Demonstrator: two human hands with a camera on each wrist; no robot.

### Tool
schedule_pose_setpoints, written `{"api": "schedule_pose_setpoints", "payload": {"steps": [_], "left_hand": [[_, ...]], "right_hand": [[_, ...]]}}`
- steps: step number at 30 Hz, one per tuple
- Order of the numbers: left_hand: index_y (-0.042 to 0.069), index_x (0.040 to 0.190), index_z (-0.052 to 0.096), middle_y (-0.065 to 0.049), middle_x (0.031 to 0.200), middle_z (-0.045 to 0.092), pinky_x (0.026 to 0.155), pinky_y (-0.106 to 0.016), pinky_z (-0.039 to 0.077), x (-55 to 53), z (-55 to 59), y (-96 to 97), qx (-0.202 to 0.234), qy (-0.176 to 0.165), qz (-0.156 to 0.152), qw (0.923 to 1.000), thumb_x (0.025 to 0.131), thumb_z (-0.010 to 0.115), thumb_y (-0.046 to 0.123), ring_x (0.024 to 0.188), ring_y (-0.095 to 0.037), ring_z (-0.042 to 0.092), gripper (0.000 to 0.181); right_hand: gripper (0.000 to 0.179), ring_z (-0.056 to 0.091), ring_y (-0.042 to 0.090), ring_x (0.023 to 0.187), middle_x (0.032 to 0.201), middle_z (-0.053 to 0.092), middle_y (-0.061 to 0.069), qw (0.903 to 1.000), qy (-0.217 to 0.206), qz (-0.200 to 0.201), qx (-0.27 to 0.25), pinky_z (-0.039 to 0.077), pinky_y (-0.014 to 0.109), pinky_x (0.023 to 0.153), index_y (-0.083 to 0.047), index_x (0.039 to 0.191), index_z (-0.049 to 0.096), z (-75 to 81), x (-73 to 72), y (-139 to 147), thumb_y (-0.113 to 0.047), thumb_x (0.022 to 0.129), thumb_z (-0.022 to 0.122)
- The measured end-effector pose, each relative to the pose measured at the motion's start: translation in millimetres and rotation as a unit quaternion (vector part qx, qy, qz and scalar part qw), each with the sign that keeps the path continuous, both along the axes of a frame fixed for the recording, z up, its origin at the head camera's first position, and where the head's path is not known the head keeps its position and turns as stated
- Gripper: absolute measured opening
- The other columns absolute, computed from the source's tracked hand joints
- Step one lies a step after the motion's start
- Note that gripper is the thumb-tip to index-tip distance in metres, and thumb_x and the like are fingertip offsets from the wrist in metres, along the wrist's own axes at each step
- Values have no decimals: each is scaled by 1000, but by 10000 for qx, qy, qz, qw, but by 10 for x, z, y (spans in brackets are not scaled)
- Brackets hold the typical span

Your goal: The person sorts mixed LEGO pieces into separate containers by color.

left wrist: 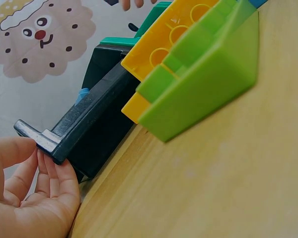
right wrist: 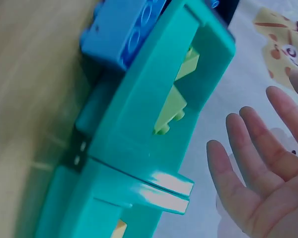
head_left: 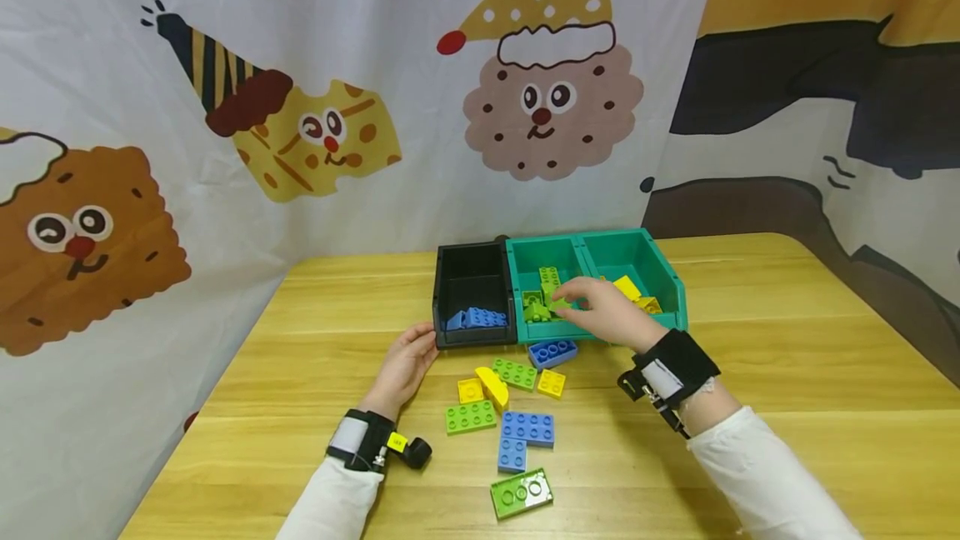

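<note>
At the front left corner of the black bin, my left hand pinches the rim. In the left wrist view, the thumb lies over the bin's edge and the fingers are curled beneath it. Blue bricks lie inside that bin. My right hand is held over the front of the green bins, its fingers spread and holding nothing in the right wrist view. Green bricks lie in the left green compartment, below the fingertips. Yellow bricks sit in the right one, partly hidden behind the hand.
On the wooden table, loose bricks lie before the bins: a blue brick by the green bin's front, a green brick, a yellow curved piece, joined-looking blue bricks and an upturned green brick. A printed curtain hangs behind.
</note>
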State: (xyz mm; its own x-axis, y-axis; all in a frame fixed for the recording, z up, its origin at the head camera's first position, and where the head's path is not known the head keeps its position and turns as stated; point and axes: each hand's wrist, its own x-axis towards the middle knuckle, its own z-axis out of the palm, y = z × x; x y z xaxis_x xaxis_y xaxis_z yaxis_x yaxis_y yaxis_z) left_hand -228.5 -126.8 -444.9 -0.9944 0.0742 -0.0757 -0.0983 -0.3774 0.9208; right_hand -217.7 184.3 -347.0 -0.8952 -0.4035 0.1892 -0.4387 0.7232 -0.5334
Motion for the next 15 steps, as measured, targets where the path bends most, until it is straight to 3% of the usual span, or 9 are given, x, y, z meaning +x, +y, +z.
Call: {"api": "schedule_pose_setpoints", "payload": {"steps": [6,11,15], "left_hand": [[6,100,56,1,93,55,77,-21,47,-2,-1,-1,-22,51,-25,10000,95,45,-4,82,-8,53,16],[5,101,56,1,94,55,78,-21,47,7,14,2,-12,5,-24,10000,95,45,-4,83,-9,54,16],[5,100,57,0,94,55,78,-21,48,11,26,9,56,-85,25,9999,94,44,-5,83,-9,54,17]], "right_hand": [[26,59,32,105,117,62,15,9997,166,-15,-161,49,48,88,-2,114,64,-80,192,38,-15,91,62],[25,57,35,111,118,62,16,9997,243,2,97,48,49,91,-3,113,65,-121,315,42,-15,91,62],[29,56,35,112,118,62,15,9988,-25,-126,476,46,50,93,-3,115,64,-139,408,26,-18,91,62]]}}
